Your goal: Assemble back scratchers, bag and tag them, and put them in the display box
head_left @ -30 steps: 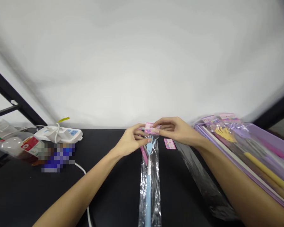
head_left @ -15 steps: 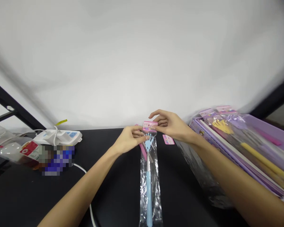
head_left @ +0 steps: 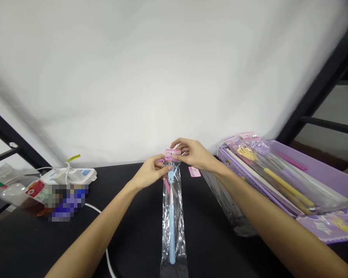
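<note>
A light-blue back scratcher (head_left: 171, 227) with a metal shaft and a hand-shaped head lies in a clear plastic bag (head_left: 181, 235) on the black table. Thumb and fingers of my left hand (head_left: 150, 173) pinch the bag's top beside the scratcher's head. My right hand (head_left: 193, 154) grips a small pink printed card (head_left: 171, 155) at the bag's mouth; whether the card is inside the bag I cannot tell. Something pink (head_left: 166, 186) sits under or behind the bag, partly hidden by my left fingers. A second pink card (head_left: 194, 172) lies flat to the right.
At the right, a purple box (head_left: 316, 162) holds several bagged back scratchers, a yellow one (head_left: 288, 187) among them. More clear plastic (head_left: 224, 197) lies beside it. To the left are a white power strip (head_left: 87, 176), its cable (head_left: 108, 258) and a plastic container (head_left: 14, 193).
The view has turned right, so everything sits further left and more of the purple box shows. Both hands keep their hold at the bag's top with little visible movement.
</note>
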### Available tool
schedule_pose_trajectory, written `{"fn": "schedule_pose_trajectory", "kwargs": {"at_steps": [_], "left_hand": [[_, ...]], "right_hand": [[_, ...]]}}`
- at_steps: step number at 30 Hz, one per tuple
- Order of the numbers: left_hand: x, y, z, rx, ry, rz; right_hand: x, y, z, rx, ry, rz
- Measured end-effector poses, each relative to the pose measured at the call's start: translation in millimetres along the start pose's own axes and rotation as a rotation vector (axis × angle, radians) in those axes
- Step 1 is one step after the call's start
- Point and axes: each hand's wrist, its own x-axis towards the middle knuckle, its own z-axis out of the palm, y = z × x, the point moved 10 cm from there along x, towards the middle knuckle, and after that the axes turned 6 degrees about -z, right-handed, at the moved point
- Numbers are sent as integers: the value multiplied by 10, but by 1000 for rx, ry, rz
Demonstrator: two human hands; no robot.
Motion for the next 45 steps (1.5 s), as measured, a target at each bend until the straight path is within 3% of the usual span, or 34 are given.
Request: {"fn": "schedule_pose_trajectory", "kwargs": {"at_steps": [4, 7, 10, 14, 18, 22, 26, 29, 33, 36, 40, 45], "left_hand": [[-16, 62, 13, -62, 16, 8], [4, 50, -94, -120, 129, -25], [46, 72, -219, -156, 233, 3], [134, 83, -338, -277, 344, 62], [258, 72, -274, -402, 382, 50], [431, 80, 70, -475, 242, -33], [577, 90, 608, -276, -9, -95], [652, 205, 1011, -48, -147, 9], [766, 425, 1461, 151, -186, 170], [858, 588, 1741, 237, -175, 279], [927, 735, 1996, 373, -136, 405], [959, 745, 2117, 495, -109, 434]], "right_hand": [[-32, 52, -27, 28, -1, 72], [-109, 204, -42, 77, -9, 236], [-220, 256, 62, 164, -103, 360], [-350, 196, 225, 259, -211, 421], [-400, 217, 92, 232, -99, 417], [-544, 289, -313, 71, 22, 469], [-797, 263, -1038, -156, 194, 488], [-1022, 229, -1647, -396, 312, 490], [-1335, 356, -2215, -670, 387, 591], [-1515, 493, -2351, -789, 399, 634], [-1624, 610, -2223, -804, 308, 590], [-1703, 544, -2100, -819, 252, 507]]}}
